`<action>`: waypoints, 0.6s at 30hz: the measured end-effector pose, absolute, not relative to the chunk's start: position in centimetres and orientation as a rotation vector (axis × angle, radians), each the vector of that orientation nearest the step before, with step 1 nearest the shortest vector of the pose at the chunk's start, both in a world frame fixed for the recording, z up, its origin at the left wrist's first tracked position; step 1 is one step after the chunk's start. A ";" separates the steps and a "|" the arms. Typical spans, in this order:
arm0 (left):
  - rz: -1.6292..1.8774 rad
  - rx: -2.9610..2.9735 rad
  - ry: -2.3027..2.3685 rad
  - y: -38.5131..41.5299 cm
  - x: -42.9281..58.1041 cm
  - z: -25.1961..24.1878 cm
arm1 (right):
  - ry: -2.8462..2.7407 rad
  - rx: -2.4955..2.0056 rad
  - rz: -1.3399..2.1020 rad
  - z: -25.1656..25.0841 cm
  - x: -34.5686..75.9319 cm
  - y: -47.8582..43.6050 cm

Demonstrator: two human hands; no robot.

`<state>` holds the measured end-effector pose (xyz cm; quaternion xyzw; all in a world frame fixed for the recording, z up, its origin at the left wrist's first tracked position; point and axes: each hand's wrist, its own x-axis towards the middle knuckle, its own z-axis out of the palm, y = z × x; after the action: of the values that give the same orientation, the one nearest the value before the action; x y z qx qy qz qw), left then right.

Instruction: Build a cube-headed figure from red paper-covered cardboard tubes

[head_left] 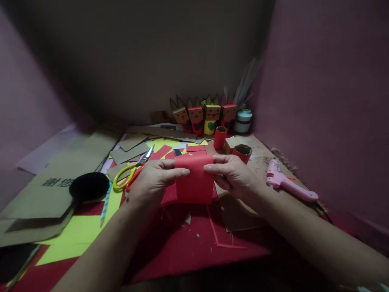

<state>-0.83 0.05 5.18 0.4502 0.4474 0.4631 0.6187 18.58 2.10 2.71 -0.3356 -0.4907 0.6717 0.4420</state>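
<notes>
A piece of red paper (195,184) hangs between my two hands over the middle of the table, its top edge bent or folded over. My left hand (156,176) pinches the upper left corner, thumb in front. On the other side my right hand (229,174) grips the upper right edge, thumb also on the front face. Whether anything lies behind the paper is hidden. Just beyond my left hand lie scissors (129,176) with yellow and red handles. Close to my right hand stands a red-covered cardboard tube (242,152), and a second red tube (220,138) is behind it.
Several cardboard animal figures (212,117) line the back wall beside a pale blue jar (243,121). A pink glue gun (288,184) rests at right. On the left are brown cardboard (33,198), a black round object (89,186), a pencil (105,205) and yellow paper (68,233).
</notes>
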 end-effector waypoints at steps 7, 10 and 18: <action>1.103 1.000 1.116 0.5 -1.3 4.6 | -1.346 -0.782 1.570 2.3 18.2 1.5; 1.107 1.023 1.159 0.9 -1.6 4.1 | -1.341 -0.715 1.556 2.2 17.8 1.3; 1.047 1.081 1.110 0.5 -1.5 4.7 | -1.248 -0.844 1.593 2.3 18.2 1.6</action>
<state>-1.49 0.45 4.73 0.4652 0.4776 0.4505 0.5937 18.15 1.59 2.29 -0.3423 -0.5062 0.6462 0.4571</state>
